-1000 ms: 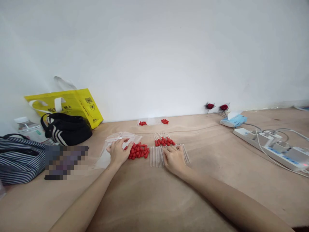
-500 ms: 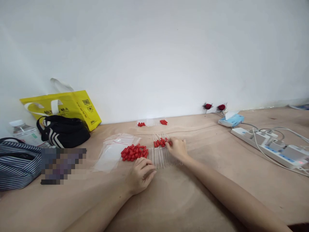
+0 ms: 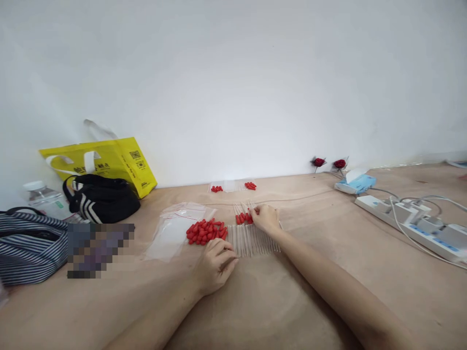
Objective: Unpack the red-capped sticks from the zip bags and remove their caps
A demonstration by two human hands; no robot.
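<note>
A row of thin pale sticks (image 3: 251, 240) lies side by side on the table between my hands. Beyond it, several more sticks have red bulb-shaped tips (image 3: 242, 218) at their near ends. My right hand (image 3: 267, 218) is closed in a pinch over these tips, its fingers hiding most of what they grip; a bit of red shows at the fingertips. Loosely curled, my left hand (image 3: 217, 265) rests on the table by the left end of the row, thumb apart from the fingers, nothing visible in it. Just past its knuckles lies a pile of red bulb-shaped pieces (image 3: 205, 232).
Clear zip bags (image 3: 168, 238) lie left of the pile; bags with red pieces (image 3: 216, 189) lie by the wall. A yellow bag (image 3: 124, 160), black pouch (image 3: 109, 199) and striped bag (image 3: 29, 253) stand left. Right are tissues (image 3: 355, 183), two red roses (image 3: 339, 164) and a power strip (image 3: 408, 223).
The view has shifted slightly, moving everything a little right in the picture. My right hand has edged left over the red-tipped sticks; my left hand stays by the pile.
</note>
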